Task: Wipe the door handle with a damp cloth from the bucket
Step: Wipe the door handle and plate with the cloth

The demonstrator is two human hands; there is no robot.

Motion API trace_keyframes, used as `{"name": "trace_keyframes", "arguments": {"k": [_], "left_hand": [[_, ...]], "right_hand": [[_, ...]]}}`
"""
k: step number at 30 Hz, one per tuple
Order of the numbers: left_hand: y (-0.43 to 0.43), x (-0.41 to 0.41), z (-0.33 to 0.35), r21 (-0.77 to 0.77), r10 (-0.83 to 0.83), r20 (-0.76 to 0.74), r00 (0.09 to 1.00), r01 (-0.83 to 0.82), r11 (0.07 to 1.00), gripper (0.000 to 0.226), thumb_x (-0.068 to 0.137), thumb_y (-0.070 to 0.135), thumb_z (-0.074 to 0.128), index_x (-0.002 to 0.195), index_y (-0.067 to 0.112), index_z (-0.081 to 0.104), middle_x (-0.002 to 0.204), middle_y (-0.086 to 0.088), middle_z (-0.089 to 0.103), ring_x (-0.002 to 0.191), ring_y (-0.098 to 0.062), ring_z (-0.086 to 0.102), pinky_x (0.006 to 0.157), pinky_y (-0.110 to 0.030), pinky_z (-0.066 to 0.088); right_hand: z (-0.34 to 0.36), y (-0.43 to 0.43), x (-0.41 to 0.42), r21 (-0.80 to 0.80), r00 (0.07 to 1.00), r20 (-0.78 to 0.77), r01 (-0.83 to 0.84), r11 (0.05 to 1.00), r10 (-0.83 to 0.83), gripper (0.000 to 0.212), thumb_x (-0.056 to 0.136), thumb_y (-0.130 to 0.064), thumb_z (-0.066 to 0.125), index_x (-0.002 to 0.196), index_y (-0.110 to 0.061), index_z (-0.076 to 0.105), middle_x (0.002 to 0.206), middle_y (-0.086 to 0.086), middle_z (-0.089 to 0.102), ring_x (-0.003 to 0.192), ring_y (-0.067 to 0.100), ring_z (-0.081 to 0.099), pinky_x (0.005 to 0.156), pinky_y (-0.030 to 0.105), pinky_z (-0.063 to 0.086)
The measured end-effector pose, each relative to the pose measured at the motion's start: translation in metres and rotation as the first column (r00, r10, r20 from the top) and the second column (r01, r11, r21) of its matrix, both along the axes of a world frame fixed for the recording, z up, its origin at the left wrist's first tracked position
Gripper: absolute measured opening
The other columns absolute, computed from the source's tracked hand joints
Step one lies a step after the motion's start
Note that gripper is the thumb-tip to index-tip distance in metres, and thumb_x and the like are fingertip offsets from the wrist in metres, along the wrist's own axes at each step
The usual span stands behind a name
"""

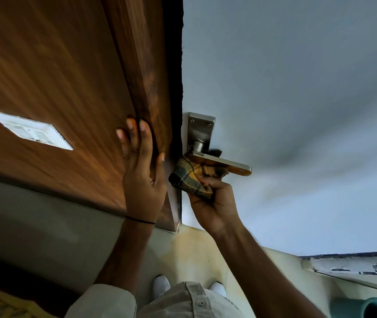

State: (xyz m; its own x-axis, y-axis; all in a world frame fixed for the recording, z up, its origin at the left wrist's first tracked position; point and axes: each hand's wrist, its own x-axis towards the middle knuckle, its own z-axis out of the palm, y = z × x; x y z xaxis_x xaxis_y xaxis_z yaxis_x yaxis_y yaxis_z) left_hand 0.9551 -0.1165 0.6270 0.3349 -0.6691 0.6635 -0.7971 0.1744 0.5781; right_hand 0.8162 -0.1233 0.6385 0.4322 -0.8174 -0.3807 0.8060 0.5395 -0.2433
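Note:
A metal lever door handle [223, 162] with a screwed backplate [200, 128] sticks out from the pale grey door [297, 111]. My right hand [215, 203] grips a bunched yellow and dark checked cloth [188, 177] and presses it against the underside of the lever near its pivot. My left hand [141, 168] lies flat, fingers spread, on the brown wooden frame [146, 76] just left of the handle, holding nothing. The teal bucket [366, 307] shows partly at the bottom right corner.
A white switch plate [30, 129] is set in the brown wood panel [45, 76] at left. My white shoes [161, 285] stand on the stained floor [189, 255] below. A worn ledge [352, 265] runs at lower right.

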Motion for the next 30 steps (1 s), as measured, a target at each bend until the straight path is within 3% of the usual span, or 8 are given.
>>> {"name": "trace_keyframes", "arguments": {"k": [4, 8, 11, 14, 17, 21, 25, 30], "left_hand": [[0.0, -0.001, -0.001, -0.016, -0.002, 0.003, 1.0, 0.002, 1.0, 0.071, 0.098, 0.008, 0.061, 0.155, 0.01, 0.02, 0.164, -0.014, 0.017, 0.153, -0.026, 0.004, 0.126, -0.035, 0.017], [-0.001, -0.001, -0.001, -0.033, 0.001, 0.007, 1.0, -0.001, 0.999, 0.071, 0.097, 0.007, 0.063, 0.155, 0.008, 0.021, 0.163, -0.015, 0.02, 0.154, -0.034, 0.008, 0.125, -0.041, 0.021], [-0.001, -0.002, -0.001, -0.031, -0.005, 0.009, 1.0, 0.005, 1.0, 0.07, 0.097, 0.006, 0.063, 0.154, 0.006, 0.023, 0.162, -0.019, 0.021, 0.152, -0.042, 0.012, 0.125, -0.042, 0.021], [-0.001, -0.001, -0.001, -0.041, -0.005, 0.003, 1.0, 0.006, 0.999, 0.07, 0.097, 0.006, 0.063, 0.155, 0.006, 0.023, 0.162, -0.018, 0.021, 0.152, -0.043, 0.013, 0.125, -0.042, 0.021], [-0.001, -0.002, -0.001, -0.049, -0.01, 0.002, 1.0, 0.01, 0.999, 0.071, 0.097, 0.005, 0.063, 0.155, 0.008, 0.023, 0.162, -0.018, 0.023, 0.152, -0.043, 0.013, 0.125, -0.043, 0.022], [-0.002, -0.002, -0.002, -0.058, -0.002, 0.0, 1.0, 0.002, 0.998, 0.069, 0.097, 0.006, 0.063, 0.154, 0.007, 0.024, 0.161, -0.019, 0.023, 0.152, -0.041, 0.013, 0.125, -0.043, 0.023], [-0.001, -0.002, -0.003, -0.065, -0.004, -0.006, 1.0, 0.003, 0.998, 0.069, 0.097, 0.005, 0.062, 0.155, 0.007, 0.023, 0.162, -0.017, 0.02, 0.153, -0.027, 0.006, 0.126, -0.039, 0.02], [0.0, -0.001, -0.002, -0.07, -0.007, -0.001, 1.0, 0.007, 0.998, 0.07, 0.098, 0.008, 0.062, 0.156, 0.01, 0.022, 0.163, -0.017, 0.021, 0.154, -0.028, 0.008, 0.125, -0.032, 0.018]], "right_hand": [[0.0, -0.002, -0.004, 0.011, 1.0, -0.026, -0.005, 1.0, 0.006, 0.037, 0.074, 0.01, 0.051, 0.098, -0.001, 0.077, 0.107, 0.019, 0.075, 0.103, 0.031, 0.07, 0.089, 0.041, 0.06], [-0.003, 0.004, -0.018, -0.013, 1.0, -0.012, 0.009, 1.0, -0.009, 0.038, 0.075, 0.009, 0.05, 0.087, -0.005, 0.083, 0.106, 0.017, 0.077, 0.095, 0.029, 0.076, 0.078, 0.037, 0.063], [-0.002, -0.002, -0.009, 0.014, 1.0, -0.003, -0.018, 1.0, 0.018, 0.036, 0.076, 0.009, 0.05, 0.085, -0.002, 0.082, 0.103, 0.017, 0.077, 0.092, 0.028, 0.077, 0.078, 0.037, 0.063], [-0.001, -0.004, -0.002, 0.038, 1.0, 0.007, -0.014, 0.999, 0.014, 0.036, 0.076, 0.01, 0.049, 0.089, 0.0, 0.081, 0.106, 0.019, 0.076, 0.095, 0.03, 0.075, 0.084, 0.04, 0.062], [-0.004, 0.002, -0.014, 0.035, 1.0, 0.009, 0.007, 0.999, -0.008, 0.038, 0.076, 0.011, 0.05, 0.094, -0.001, 0.081, 0.11, 0.02, 0.075, 0.097, 0.032, 0.075, 0.077, 0.041, 0.063], [-0.006, 0.005, -0.026, 0.027, 0.998, 0.012, 0.068, 0.997, -0.069, 0.045, 0.074, 0.013, 0.051, 0.113, -0.003, 0.066, 0.113, 0.022, 0.074, 0.096, 0.035, 0.076, 0.07, 0.04, 0.063], [-0.003, -0.002, -0.018, 0.005, 1.0, -0.028, 0.011, 1.0, -0.011, 0.037, 0.074, 0.012, 0.051, 0.098, 0.0, 0.077, 0.105, 0.019, 0.076, 0.09, 0.03, 0.077, 0.072, 0.036, 0.063], [-0.014, 0.001, -0.056, -0.06, 0.995, -0.09, 0.041, 0.997, -0.047, 0.04, 0.075, 0.011, 0.048, 0.079, -0.009, 0.082, 0.096, 0.012, 0.078, 0.088, 0.023, 0.077, 0.076, 0.032, 0.063]]}}
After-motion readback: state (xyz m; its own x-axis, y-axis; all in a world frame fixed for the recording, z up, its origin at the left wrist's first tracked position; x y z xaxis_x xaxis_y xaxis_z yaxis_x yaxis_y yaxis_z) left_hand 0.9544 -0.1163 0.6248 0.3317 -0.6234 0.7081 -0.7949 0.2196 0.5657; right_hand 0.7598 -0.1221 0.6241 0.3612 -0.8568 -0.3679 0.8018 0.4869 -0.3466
